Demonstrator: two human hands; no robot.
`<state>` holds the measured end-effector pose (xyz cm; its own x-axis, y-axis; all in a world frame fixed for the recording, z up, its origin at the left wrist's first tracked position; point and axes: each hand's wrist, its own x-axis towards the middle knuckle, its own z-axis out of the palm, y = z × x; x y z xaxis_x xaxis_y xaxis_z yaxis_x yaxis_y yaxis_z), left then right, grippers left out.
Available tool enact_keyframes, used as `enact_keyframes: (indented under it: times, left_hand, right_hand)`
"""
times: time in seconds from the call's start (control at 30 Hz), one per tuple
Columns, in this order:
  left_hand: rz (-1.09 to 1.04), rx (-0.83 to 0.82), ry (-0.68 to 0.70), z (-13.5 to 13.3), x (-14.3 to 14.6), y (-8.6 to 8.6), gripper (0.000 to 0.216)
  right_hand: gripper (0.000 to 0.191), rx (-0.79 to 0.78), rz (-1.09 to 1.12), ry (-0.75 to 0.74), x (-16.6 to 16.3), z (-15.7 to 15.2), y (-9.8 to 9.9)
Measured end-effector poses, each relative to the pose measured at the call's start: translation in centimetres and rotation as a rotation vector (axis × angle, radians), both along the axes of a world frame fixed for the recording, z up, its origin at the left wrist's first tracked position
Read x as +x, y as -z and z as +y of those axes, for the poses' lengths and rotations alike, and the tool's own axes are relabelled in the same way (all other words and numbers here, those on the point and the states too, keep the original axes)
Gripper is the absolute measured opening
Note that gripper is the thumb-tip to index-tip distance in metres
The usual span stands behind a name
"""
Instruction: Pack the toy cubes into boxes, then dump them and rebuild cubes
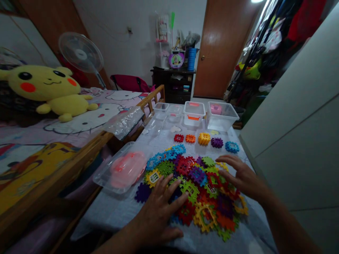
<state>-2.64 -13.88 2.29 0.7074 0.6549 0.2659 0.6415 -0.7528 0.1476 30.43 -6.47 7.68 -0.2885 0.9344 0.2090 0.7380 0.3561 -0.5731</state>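
A heap of interlocking plastic building tiles (198, 174) in many colours lies on the cloth-covered table. My left hand (161, 208) rests over the heap's near left side, fingers spread, holding nothing. At the heap's right edge is my right hand (241, 174), its thumb and forefinger apart beside a yellow tile; no tile shows between them. Behind the heap runs a row of sorted tiles: red (178, 138), orange (190, 138), a taller yellow stack (204, 139), purple (217, 142) and blue (232, 146).
Clear plastic boxes (222, 118) stand at the table's far end. Left of the heap lies a clear lid (106, 178) with pink lids on or under it. A wooden bed rail (53, 183) borders the table's left side; a pale cabinet (296, 134) stands on the right.
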Motion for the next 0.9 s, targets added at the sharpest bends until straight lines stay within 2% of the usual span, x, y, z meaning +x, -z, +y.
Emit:
enact_keyframes:
  times: [0.03, 0.1, 0.2, 0.3, 0.4, 0.53, 0.7, 0.9]
  left_hand:
    - [0.009, 0.025, 0.011, 0.1, 0.1, 0.3, 0.085]
    - [0.021, 0.058, 0.015, 0.4, 0.4, 0.6, 0.079]
    - [0.032, 0.070, -0.004, 0.7, 0.7, 0.8, 0.074]
    - [0.037, 0.070, -0.022, 0.7, 0.9, 0.8, 0.072]
    - [0.033, 0.071, -0.043, 0.9, 1.1, 0.8, 0.069]
    - [0.013, 0.052, -0.068, 1.5, 1.6, 0.7, 0.066]
    - [0.008, 0.020, -0.090, 2.6, 2.1, 0.5, 0.066]
    - [-0.045, 0.017, -0.082, 3.2, 2.3, 0.2, 0.064]
  right_hand:
    - [0.036, 0.027, -0.059, -0.066, -1.0, -1.4, -0.2]
    - [0.055, 0.094, -0.175, -0.151, -2.8, -4.7, 0.3]
    - [0.089, 0.221, -0.313, -0.184, -4.8, -9.1, 2.5]
    - [0.091, 0.301, -0.395, -0.216, -5.8, -11.3, 4.9]
    - [0.078, 0.370, -0.446, -0.172, -6.3, -11.3, 6.3]
    - [0.064, 0.419, -0.465, -0.131, -6.7, -10.0, 6.6]
    - [0.065, 0.417, -0.464, -0.114, -7.1, -8.7, 6.5]
    - [0.064, 0.341, -0.401, -0.044, -8.2, -8.2, 6.5]
